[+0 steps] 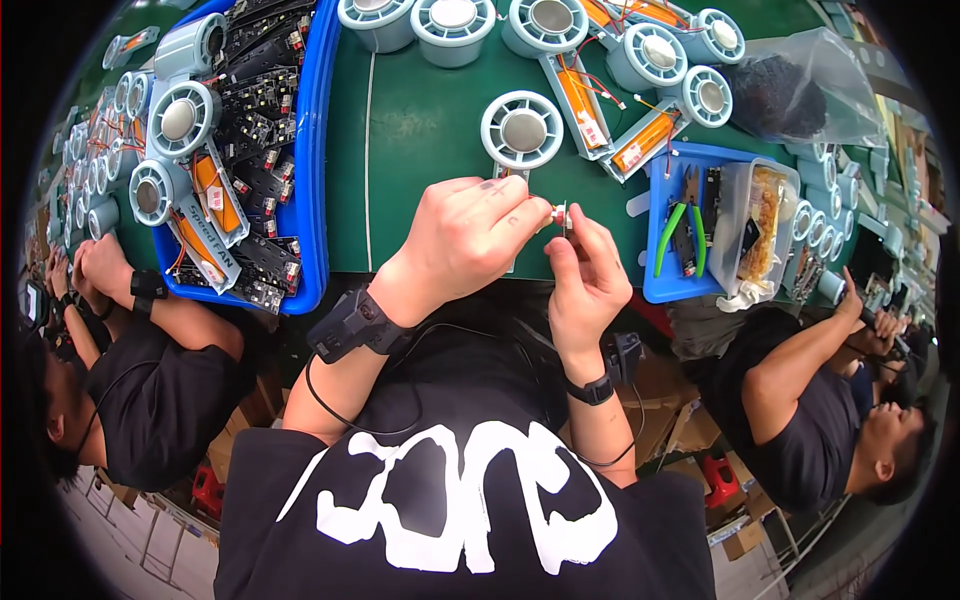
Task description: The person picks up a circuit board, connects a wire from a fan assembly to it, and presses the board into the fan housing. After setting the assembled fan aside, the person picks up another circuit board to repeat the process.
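In front of me a light blue handheld fan (522,130) lies with its round silver-centred head away from me. Its handle runs toward me and is mostly hidden under my left hand (462,240). That hand is closed, its fingers bent over the handle and meeting a small part with white and red on it (561,216). My right hand (588,272) pinches this small part between thumb and forefinger, close to the left fingertips. The part is too small to name.
A blue bin (318,150) full of black circuit boards stands at left, fans resting on it. More fans with orange batteries and wires (578,100) lie ahead. At right are a blue tray (655,240) with green-handled pliers (682,238) and a clear bag (810,90). People work on both sides.
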A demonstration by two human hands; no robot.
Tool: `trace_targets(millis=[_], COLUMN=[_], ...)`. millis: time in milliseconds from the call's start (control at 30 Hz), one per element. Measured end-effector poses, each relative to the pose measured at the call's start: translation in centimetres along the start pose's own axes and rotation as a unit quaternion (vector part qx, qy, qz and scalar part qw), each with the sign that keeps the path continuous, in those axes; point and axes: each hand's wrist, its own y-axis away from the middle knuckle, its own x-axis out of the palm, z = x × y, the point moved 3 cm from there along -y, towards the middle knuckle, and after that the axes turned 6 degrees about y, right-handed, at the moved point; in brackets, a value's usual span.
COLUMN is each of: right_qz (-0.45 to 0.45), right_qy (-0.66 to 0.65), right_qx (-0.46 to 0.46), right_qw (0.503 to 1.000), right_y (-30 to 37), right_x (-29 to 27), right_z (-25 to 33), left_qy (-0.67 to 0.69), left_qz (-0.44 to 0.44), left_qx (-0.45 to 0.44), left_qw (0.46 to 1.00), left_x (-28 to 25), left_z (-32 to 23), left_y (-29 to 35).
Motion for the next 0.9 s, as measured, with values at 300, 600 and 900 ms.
trace_targets(millis=[300, 600, 900], right_qz=[0.002, 0.054, 0.120], right_qy=[0.082, 0.003, 0.042], right_qx=[-0.033, 0.044, 0.062], right_qw=[0.996, 0.998, 0.990], right_y=[-0.7, -1.5, -2.3], right_x=[0.1, -0.6, -1.2], right_z=[0.1, 1.2, 2.1], left_qy=[-0.006, 0.100, 0.032], left_qz=[-0.010, -0.095, -0.003], left_qx=[-0.007, -0.001, 0.031], left_qw=[1.000, 0.990, 0.999], left_x=[0.3, -0.2, -0.8], left_z=[0.2, 1.0, 1.5], left_y=[0.4, 0.3, 0.4])
